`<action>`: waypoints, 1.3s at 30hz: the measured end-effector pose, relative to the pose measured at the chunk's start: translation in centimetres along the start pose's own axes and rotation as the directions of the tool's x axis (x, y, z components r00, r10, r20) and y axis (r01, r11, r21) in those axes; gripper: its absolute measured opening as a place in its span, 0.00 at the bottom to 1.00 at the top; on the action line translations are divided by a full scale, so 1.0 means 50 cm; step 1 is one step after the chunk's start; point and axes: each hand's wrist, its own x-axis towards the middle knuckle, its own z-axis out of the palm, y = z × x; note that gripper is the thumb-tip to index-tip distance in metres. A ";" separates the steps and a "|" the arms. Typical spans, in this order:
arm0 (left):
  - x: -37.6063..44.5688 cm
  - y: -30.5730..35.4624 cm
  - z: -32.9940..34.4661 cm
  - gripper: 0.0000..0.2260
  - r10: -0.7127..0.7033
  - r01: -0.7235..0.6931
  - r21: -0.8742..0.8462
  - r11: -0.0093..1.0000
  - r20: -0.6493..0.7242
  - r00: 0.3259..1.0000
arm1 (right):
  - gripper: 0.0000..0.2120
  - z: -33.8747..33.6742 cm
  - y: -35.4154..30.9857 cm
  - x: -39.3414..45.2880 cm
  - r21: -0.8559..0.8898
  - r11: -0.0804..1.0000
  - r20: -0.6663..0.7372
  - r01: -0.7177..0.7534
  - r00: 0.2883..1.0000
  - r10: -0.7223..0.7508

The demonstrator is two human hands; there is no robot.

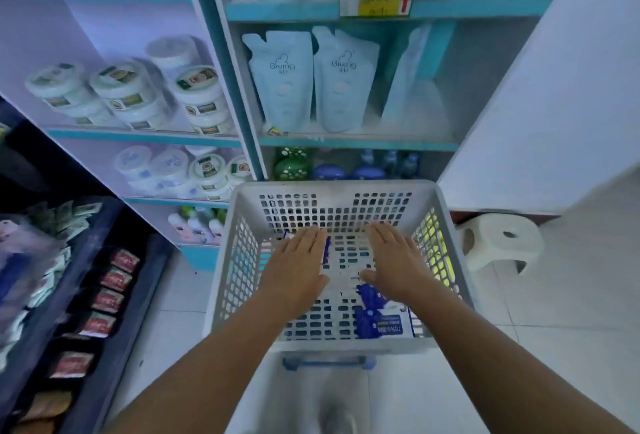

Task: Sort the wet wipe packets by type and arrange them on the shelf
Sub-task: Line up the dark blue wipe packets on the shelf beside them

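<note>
Shop aisle with a pale tiled floor [540, 298], white shelves [363, 10] edged in teal holding tubs [124, 94] and pouches [284, 80], a white wall [540, 114] at right, a white stool [498, 243] beside it

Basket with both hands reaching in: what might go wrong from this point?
Both hands, left hand and right hand, are flat and hold nothing, so a rushed grip could scoop mixed types. One blue packet is mostly hidden under the left hand and may be missed. The blue-and-white packets lie on the basket floor, and a corner might snag in its holes.
</note>
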 end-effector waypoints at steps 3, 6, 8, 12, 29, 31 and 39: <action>0.047 0.011 0.054 0.33 0.030 -0.030 0.001 1.000 0.055 0.998 | 0.43 0.041 0.048 0.021 0.041 0.997 0.047 -0.062 0.997 0.060; 0.098 0.017 0.112 0.33 0.066 -0.067 0.012 0.998 0.114 0.991 | 0.41 0.092 0.086 0.045 0.051 0.993 0.109 -0.109 0.989 0.103; 0.133 0.020 0.153 0.34 0.090 -0.091 0.003 0.996 0.148 0.985 | 0.42 0.136 0.111 0.063 0.063 0.985 0.166 -0.158 0.975 0.146; 0.195 0.021 0.236 0.34 0.139 -0.137 -0.024 0.990 0.218 0.966 | 0.46 0.224 0.156 0.096 0.051 0.970 0.315 -0.236 0.926 0.209; 0.318 -0.103 0.469 0.34 0.119 -0.093 -0.090 0.992 0.363 0.924 | 0.50 0.451 0.227 0.180 -0.313 0.950 0.530 -0.006 0.828 0.180; 0.322 -0.120 0.484 0.34 0.108 -0.087 -0.077 0.993 0.346 0.932 | 0.51 0.458 0.233 0.188 -0.328 0.945 0.472 -0.009 0.865 0.172; 0.363 -0.177 0.495 0.32 0.014 -0.013 -0.004 1.000 0.251 0.968 | 0.25 0.446 0.247 0.258 -0.003 0.951 0.214 -0.310 0.928 0.304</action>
